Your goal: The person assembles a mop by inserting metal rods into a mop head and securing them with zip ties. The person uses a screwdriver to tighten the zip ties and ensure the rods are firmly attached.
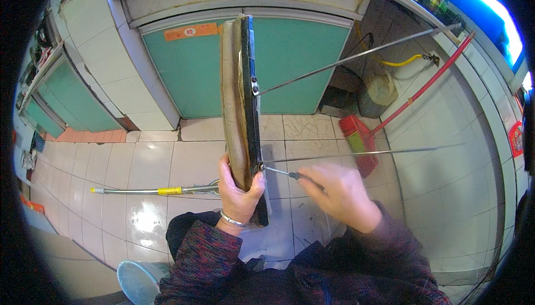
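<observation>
A padded panel (233, 98) with a beige cushioned face and a black backing stands on edge in front of me. My left hand (241, 196), with a bracelet at the wrist, grips its lower part, the thumb on the black side. My right hand (343, 193), slightly blurred, holds a screwdriver (281, 172) by its dark handle. The screwdriver's tip meets a fastener at the panel's black side, near my left thumb. Two thin metal rods stick out to the right from that side, an upper rod (356, 57) and a lower rod (356, 153).
A silver pole (139, 191) with a yellow band lies on the tiled floor at left. Green cabinet doors (301, 65) stand ahead. A red broom (415, 101) leans at right near a grey bucket (377, 94). A pale blue bucket (139, 280) is at lower left.
</observation>
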{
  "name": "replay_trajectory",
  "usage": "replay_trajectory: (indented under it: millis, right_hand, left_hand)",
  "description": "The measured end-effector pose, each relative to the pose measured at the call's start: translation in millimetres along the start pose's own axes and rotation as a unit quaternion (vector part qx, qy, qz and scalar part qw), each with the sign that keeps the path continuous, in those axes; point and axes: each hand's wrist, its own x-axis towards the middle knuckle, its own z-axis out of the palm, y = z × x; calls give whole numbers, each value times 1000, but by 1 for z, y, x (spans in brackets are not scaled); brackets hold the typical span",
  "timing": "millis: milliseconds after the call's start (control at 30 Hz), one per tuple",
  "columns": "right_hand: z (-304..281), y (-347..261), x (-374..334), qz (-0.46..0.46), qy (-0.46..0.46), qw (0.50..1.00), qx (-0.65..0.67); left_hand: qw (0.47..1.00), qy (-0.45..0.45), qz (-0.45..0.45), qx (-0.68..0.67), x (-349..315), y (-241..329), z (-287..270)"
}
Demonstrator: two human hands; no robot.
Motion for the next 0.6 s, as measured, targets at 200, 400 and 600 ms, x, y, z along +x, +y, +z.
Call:
replay_trajectory:
  millis: [200,400,600]
  right_hand:
    - [-3,-10,-9,3,-35,999,-21]
    - [8,-16,-20,56,-57,997,-3]
    - [15,-5,-14,155,-151,969,122]
  left_hand:
    - [990,-31,66,118,-2,9,-15]
    - [979,-65,99,165,0,14,-16]
    - [972,-74,85,205,1,1,-16]
